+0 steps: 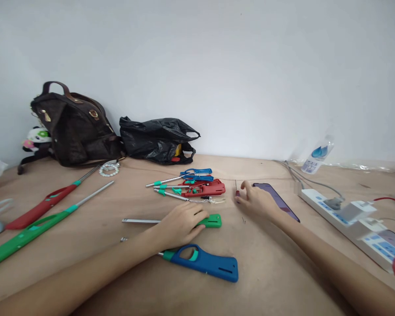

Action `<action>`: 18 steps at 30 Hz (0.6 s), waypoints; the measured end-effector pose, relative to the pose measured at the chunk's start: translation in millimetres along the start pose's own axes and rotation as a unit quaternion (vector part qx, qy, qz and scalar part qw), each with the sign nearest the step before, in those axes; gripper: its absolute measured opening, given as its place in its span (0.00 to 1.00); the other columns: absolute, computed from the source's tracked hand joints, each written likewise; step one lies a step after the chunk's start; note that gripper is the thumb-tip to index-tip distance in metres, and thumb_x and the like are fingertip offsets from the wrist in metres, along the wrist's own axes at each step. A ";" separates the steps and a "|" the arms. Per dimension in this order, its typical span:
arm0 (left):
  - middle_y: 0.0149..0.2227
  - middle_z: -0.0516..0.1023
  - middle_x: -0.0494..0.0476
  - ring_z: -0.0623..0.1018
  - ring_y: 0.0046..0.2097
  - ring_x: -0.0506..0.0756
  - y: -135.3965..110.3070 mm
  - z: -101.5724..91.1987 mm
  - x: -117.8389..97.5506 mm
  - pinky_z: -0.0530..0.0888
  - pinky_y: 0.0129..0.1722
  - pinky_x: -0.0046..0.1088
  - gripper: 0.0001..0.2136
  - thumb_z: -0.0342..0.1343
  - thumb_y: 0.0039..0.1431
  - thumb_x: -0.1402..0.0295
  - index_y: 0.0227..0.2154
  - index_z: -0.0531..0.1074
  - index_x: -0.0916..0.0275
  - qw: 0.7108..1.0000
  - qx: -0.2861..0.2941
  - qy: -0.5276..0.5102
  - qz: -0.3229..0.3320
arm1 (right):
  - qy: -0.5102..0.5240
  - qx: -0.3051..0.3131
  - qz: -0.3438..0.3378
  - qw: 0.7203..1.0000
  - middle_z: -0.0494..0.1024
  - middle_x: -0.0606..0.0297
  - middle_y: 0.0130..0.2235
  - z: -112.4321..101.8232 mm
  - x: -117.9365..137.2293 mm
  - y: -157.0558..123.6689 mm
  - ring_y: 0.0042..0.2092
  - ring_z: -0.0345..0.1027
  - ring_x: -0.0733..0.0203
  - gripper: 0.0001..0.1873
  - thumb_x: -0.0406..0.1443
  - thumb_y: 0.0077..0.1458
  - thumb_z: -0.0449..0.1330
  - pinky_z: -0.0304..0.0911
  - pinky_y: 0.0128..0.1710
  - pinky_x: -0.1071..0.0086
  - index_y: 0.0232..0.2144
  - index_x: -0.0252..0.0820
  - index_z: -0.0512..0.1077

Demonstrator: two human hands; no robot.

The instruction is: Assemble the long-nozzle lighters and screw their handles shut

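My left hand lies over a green long-nosed lighter, fingers curled round its body, hiding its middle; the metal tube sticks out to the left. My right hand is at a small screwdriver with a dark red handle, thumb and bent forefinger closed at the handle. Tiny screws lie just below that hand. Nearer me sits a blue lighter, its tube partly under my left forearm. Beyond my left hand is a group of opened red lighter shells and blue lighter shells with metal tubes.
A phone lies beside my right wrist. At right are a power strip with chargers and cables, and a tilted bottle. A red lighter, green lighter, bead bracelet, backpack and black bag are left.
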State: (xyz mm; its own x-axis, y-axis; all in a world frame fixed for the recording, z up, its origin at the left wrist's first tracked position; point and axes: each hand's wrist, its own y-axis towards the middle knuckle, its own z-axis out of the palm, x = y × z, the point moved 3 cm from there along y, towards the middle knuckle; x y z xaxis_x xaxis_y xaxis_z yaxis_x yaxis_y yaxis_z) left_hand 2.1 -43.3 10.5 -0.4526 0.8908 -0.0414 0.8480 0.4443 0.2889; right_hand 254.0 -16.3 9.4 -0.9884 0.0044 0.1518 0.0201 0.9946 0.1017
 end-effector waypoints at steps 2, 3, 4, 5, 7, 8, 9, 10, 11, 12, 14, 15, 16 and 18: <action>0.41 0.72 0.57 0.72 0.41 0.58 0.4 -0.6 -0.7 0.68 0.39 0.31 0.10 0.50 0.61 0.72 0.45 0.69 0.61 1.000 0.004 -0.002 0.012 | -0.004 0.024 -0.010 1.000 0.78 0.58 0.34 4.5 -0.1 1.3 0.37 0.72 0.54 0.12 0.38 0.61 0.50 0.49 0.28 0.70 0.45 0.40 0.63; 0.41 0.71 0.57 0.72 0.41 0.57 0.6 -0.8 -1.0 0.68 0.39 0.31 0.12 0.50 0.61 0.73 0.47 0.69 0.60 1.000 0.007 -0.003 0.018 | -0.009 0.025 -0.012 1.000 0.78 0.57 0.35 5.5 -0.6 1.9 0.37 0.72 0.54 0.11 0.36 0.61 0.49 0.49 0.28 0.70 0.45 0.40 0.62; 0.41 0.70 0.57 0.72 0.41 0.57 0.7 -1.0 -1.2 0.68 0.39 0.31 0.13 0.50 0.61 0.73 0.48 0.68 0.60 1.000 0.010 -0.001 0.024 | -0.017 0.021 -0.008 1.000 0.78 0.57 0.35 5.6 -2.0 2.7 0.37 0.72 0.54 0.12 0.35 0.61 0.48 0.49 0.28 0.69 0.46 0.39 0.62; 0.40 0.70 0.57 0.71 0.40 0.57 0.8 -1.3 -1.4 0.68 0.38 0.30 0.14 0.49 0.61 0.73 0.50 0.68 0.59 1.000 0.012 0.002 0.029 | -0.028 0.011 -0.001 1.000 0.78 0.56 0.35 4.6 -4.5 3.6 0.37 0.72 0.53 0.12 0.35 0.61 0.49 0.49 0.28 0.69 0.47 0.39 0.63; 0.39 0.68 0.57 0.71 0.39 0.57 0.9 -1.9 -1.7 0.67 0.37 0.29 0.16 0.48 0.61 0.73 0.51 0.67 0.58 0.999 0.016 0.008 0.036 | -0.044 -0.021 0.005 0.999 0.78 0.56 0.34 -0.4 -11.3 5.9 0.36 0.71 0.52 0.14 0.35 0.59 0.50 0.50 0.28 0.69 0.47 0.39 0.63; 0.38 0.68 0.57 0.70 0.38 0.57 1.0 -2.3 -2.0 0.67 0.37 0.29 0.16 0.47 0.62 0.74 0.51 0.67 0.58 0.999 0.017 0.011 0.037 | -0.046 -0.043 0.003 0.998 0.78 0.57 0.34 -4.4 -15.2 7.2 0.36 0.71 0.52 0.14 0.34 0.58 0.51 0.51 0.28 0.68 0.47 0.39 0.64; 0.38 0.67 0.57 0.70 0.38 0.57 1.1 -2.9 -2.3 0.67 0.37 0.29 0.16 0.47 0.62 0.74 0.52 0.67 0.57 0.999 0.019 0.014 0.038 | -0.042 -0.069 -0.004 0.997 0.77 0.56 0.34 -9.3 -19.0 8.6 0.36 0.70 0.52 0.13 0.34 0.57 0.52 0.52 0.28 0.68 0.45 0.39 0.65; 0.38 0.67 0.57 0.70 0.38 0.57 1.2 -3.4 -2.7 0.67 0.37 0.30 0.17 0.47 0.61 0.74 0.52 0.67 0.57 0.999 0.021 0.016 0.038 | -0.032 -0.099 -0.015 0.995 0.77 0.56 0.35 -15.4 -22.2 9.7 0.36 0.70 0.52 0.12 0.33 0.56 0.52 0.53 0.29 0.68 0.43 0.39 0.67; 0.38 0.67 0.57 0.69 0.38 0.57 1.5 -3.9 -3.2 0.67 0.36 0.30 0.17 0.47 0.61 0.74 0.52 0.67 0.57 0.999 0.023 0.019 0.038 | -0.017 -0.131 -0.028 0.991 0.76 0.56 0.35 -22.3 -24.8 10.6 0.36 0.70 0.53 0.09 0.33 0.56 0.52 0.55 0.30 0.67 0.40 0.40 0.68; 0.38 0.67 0.57 0.69 0.38 0.57 1.7 -4.5 -3.8 0.67 0.36 0.30 0.17 0.47 0.61 0.74 0.53 0.67 0.57 0.999 0.023 0.021 0.039 | 0.004 -0.162 -0.045 0.986 0.75 0.55 0.36 -29.9 -26.0 11.1 0.36 0.69 0.53 0.08 0.33 0.55 0.52 0.57 0.31 0.66 0.36 0.40 0.69; 0.38 0.67 0.57 0.69 0.37 0.57 2.5 -5.4 -4.9 0.67 0.36 0.30 0.17 0.46 0.61 0.74 0.52 0.67 0.57 0.999 0.023 0.025 0.041 | 0.058 -0.215 -0.083 0.971 0.73 0.56 0.34 -46.0 -24.4 10.4 0.35 0.68 0.54 0.09 0.35 0.56 0.51 0.60 0.33 0.65 0.29 0.41 0.69; 0.38 0.66 0.57 0.68 0.37 0.56 2.9 -5.7 -5.3 0.67 0.36 0.30 0.18 0.46 0.61 0.74 0.52 0.67 0.57 0.999 0.023 0.027 0.041 | 0.094 -0.238 -0.096 0.962 0.71 0.57 0.32 -54.2 -21.7 9.3 0.34 0.67 0.55 0.10 0.36 0.57 0.50 0.61 0.34 0.64 0.28 0.41 0.69; 0.38 0.66 0.57 0.68 0.37 0.56 3.3 -5.7 -5.6 0.67 0.37 0.30 0.18 0.46 0.62 0.75 0.53 0.67 0.56 0.998 0.025 0.030 0.041 | 0.130 -0.256 -0.104 0.952 0.70 0.58 0.31 -61.9 -17.8 7.7 0.33 0.67 0.57 0.11 0.37 0.58 0.50 0.61 0.33 0.65 0.27 0.42 0.69; 0.38 0.66 0.57 0.68 0.37 0.57 3.8 -5.1 -5.8 0.66 0.37 0.30 0.18 0.47 0.62 0.75 0.53 0.67 0.56 0.998 0.032 0.037 0.039 | 0.213 -0.268 -0.109 0.933 0.70 0.60 0.31 -74.2 -6.5 3.8 0.29 0.65 0.60 0.13 0.40 0.59 0.51 0.62 0.30 0.66 0.26 0.42 0.68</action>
State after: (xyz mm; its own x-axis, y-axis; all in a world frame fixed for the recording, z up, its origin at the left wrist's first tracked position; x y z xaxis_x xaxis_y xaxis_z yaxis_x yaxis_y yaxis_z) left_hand 6.6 -47.2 16.7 -0.4015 0.9145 0.0492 0.8963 0.3814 0.2260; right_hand 271.7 -20.2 81.8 -0.8302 -0.3470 0.4363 0.0113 0.7720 0.6355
